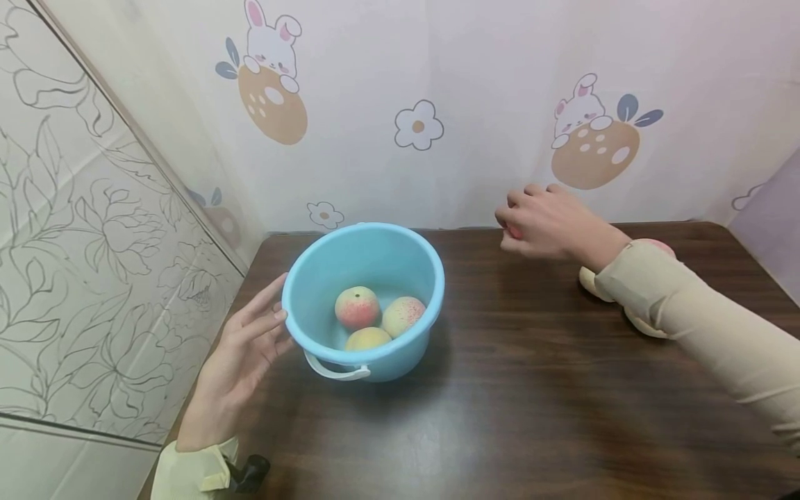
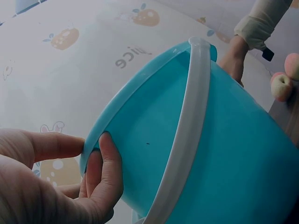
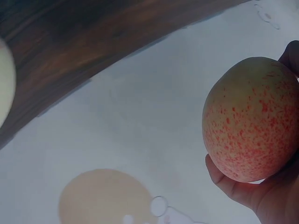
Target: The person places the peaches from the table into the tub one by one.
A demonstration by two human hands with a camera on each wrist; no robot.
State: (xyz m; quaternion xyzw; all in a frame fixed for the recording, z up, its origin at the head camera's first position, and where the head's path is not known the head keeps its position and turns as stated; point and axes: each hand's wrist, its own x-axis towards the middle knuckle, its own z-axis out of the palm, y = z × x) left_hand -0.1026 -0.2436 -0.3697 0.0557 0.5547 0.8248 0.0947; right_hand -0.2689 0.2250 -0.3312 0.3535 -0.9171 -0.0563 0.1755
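Note:
A light blue bucket [image 1: 375, 243] stands on the left of the table, tilted slightly toward me, with a white handle [image 2: 187, 121] hanging at its side. Inside it lie three peaches, among them a red-blushed peach [image 1: 357, 307]. My left hand [image 1: 240, 347] pinches the bucket's rim between thumb and fingers, as the left wrist view shows. To the right of the bucket, above the table's back edge, my right hand [image 1: 550, 222] grips a red-speckled peach [image 3: 252, 121]. In the head view the hand hides most of that peach.
More peaches [image 2: 281, 87] lie on the right of the dark wooden table [image 1: 525, 389], partly behind my right sleeve. A patterned curtain [image 1: 487, 83] hangs along the back edge. A flower-patterned wall [image 1: 112, 229] rises close on the left.

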